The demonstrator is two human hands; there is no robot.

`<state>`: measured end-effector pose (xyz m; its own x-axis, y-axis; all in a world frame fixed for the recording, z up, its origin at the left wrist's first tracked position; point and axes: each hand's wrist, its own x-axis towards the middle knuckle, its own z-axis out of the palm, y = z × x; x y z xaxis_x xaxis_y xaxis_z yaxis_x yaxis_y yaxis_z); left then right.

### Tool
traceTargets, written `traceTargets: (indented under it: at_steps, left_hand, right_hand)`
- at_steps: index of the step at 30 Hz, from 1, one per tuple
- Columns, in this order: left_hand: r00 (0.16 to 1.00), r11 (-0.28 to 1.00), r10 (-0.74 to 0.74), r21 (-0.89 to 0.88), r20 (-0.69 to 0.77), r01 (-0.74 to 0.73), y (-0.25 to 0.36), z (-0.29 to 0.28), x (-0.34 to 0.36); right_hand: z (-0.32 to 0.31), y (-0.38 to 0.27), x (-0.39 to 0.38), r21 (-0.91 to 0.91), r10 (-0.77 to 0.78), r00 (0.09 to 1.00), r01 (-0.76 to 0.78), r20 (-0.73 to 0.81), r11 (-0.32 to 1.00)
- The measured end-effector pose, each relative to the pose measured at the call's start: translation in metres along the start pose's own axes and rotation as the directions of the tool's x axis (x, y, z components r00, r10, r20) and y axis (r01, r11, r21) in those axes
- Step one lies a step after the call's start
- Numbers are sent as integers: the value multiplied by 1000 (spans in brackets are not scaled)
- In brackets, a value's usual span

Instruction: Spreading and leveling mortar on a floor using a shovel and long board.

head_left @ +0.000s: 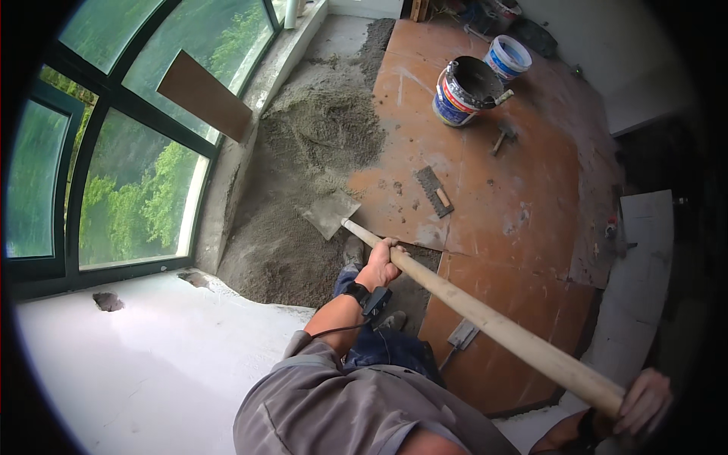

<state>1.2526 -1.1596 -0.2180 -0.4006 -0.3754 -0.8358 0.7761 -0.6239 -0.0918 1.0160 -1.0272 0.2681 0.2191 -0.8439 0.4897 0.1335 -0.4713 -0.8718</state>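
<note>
A long wooden-handled shovel (470, 307) slants across the view from upper left to lower right. My left hand (381, 263) is wrapped round the lower shaft, not far above the blade. At the far end of the handle, my right hand (644, 402) is closed on the wood. The flat grey shovel blade (331, 215) lies at the edge of a heap of grey, damp-looking mortar mix (280, 250). More of the mix is piled in a second mound (322, 125) beyond it, along the window wall.
Brown boards (523, 220) cover the floor at right. On them lie a notched trowel (434, 191), a small hammer-like tool (503, 138) and another trowel (462, 334). A mortar-smeared bucket (462, 91) and a white bucket (508, 57) stand farther back. A board (203, 95) leans against the window.
</note>
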Motion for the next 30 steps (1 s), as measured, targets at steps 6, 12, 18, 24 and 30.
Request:
traceTargets:
  at_steps: [6, 12, 18, 24, 30]
  left_hand:
    - [983, 985, -10, 169, -182, 41, -19, -60, 56]
    - [948, 911, -24, 384, -316, 151, 14, -93, 92]
    - [876, 841, 38, 490, -481, 232, 22, -100, 97]
    - [870, 843, 28, 479, -493, 244, 110, -90, 125]
    - [836, 796, 207, 584, -508, 158, 215, -59, 189]
  right_hand:
    - [35, -3, -138, -368, 489, 698, -702, -523, 609]
    - [49, 30, -192, -252, 781, 286, -953, -555, 170]
    - [63, 43, -220, -594, 869, 89, -763, -487, -255]
    - [87, 116, -222, -713, 849, 50, -570, -526, -408]
    - [90, 215, -231, -825, 829, 238, -412, -507, -386]
